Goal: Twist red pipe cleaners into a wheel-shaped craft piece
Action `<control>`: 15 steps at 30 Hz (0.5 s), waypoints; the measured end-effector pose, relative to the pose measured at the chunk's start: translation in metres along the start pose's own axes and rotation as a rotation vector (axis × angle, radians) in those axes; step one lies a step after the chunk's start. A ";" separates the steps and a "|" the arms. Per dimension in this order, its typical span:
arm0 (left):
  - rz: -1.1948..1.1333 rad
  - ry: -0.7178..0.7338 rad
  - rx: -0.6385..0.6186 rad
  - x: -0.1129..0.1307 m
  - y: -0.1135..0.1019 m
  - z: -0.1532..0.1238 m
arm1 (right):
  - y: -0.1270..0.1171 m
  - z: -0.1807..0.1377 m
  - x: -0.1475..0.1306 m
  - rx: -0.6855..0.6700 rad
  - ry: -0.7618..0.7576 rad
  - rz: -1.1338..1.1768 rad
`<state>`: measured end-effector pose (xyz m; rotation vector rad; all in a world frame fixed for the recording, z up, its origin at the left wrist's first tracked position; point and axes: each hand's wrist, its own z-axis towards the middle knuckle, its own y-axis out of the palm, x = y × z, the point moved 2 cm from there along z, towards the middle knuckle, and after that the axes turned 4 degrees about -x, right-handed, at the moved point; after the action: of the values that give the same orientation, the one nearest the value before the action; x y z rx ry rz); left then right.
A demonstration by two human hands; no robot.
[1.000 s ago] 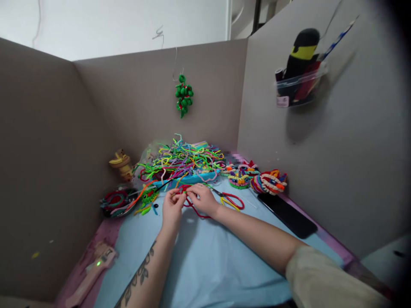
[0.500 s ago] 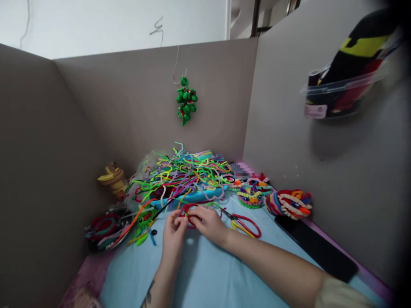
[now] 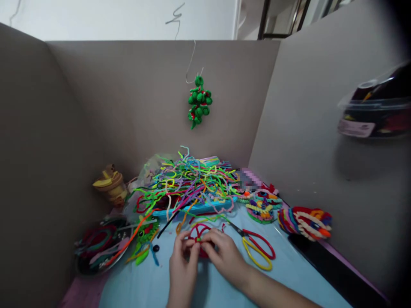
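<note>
Both hands meet low in the middle of the head view over a light blue cloth (image 3: 135, 286). Between them is a red pipe-cleaner piece (image 3: 199, 229) bent into loops, with a small green bit at its centre. My left hand (image 3: 185, 259) pinches its left side between thumb and fingers. On the other side, my right hand (image 3: 223, 254) grips it with closed fingertips. Part of the red piece is hidden behind the fingers. Just right of my right hand lie scissors (image 3: 257, 246) with one red and one yellow handle, blades slightly apart.
A blue tray (image 3: 192, 209) behind the hands is heaped with colourful pipe cleaners (image 3: 189, 179). At left sit a bowl (image 3: 120, 256) of pieces and a green figure (image 3: 147, 231). Fuzzy multicoloured pieces (image 3: 305, 220) and a black phone (image 3: 334, 269) lie right. Grey partitions (image 3: 160, 94) enclose the table.
The camera view has shifted, so the hands and tabletop appear lower. Both hands still hold the red piece, whose loops now show more above the fingers.
</note>
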<state>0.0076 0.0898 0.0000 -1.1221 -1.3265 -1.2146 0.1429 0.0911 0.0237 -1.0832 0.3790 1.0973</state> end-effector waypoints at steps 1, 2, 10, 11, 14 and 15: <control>0.022 -0.001 -0.001 0.000 0.000 -0.002 | 0.001 -0.004 -0.001 0.020 0.035 -0.005; 0.049 0.001 0.004 -0.001 0.000 -0.003 | 0.002 -0.008 -0.002 0.036 0.064 -0.014; 0.245 0.065 0.022 -0.012 0.007 -0.023 | 0.000 -0.021 -0.001 0.005 -0.113 -0.208; 0.256 0.069 0.032 -0.016 0.008 -0.025 | -0.001 -0.020 -0.001 -0.007 -0.154 -0.238; 0.251 0.045 0.097 -0.029 0.007 -0.032 | -0.005 -0.019 -0.003 -0.012 -0.244 -0.293; 0.246 0.034 0.113 -0.034 0.007 -0.033 | -0.005 -0.018 -0.003 -0.013 -0.260 -0.298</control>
<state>0.0204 0.0565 -0.0326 -1.1410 -1.1779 -0.9628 0.1504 0.0741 0.0203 -0.9583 0.0027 0.9587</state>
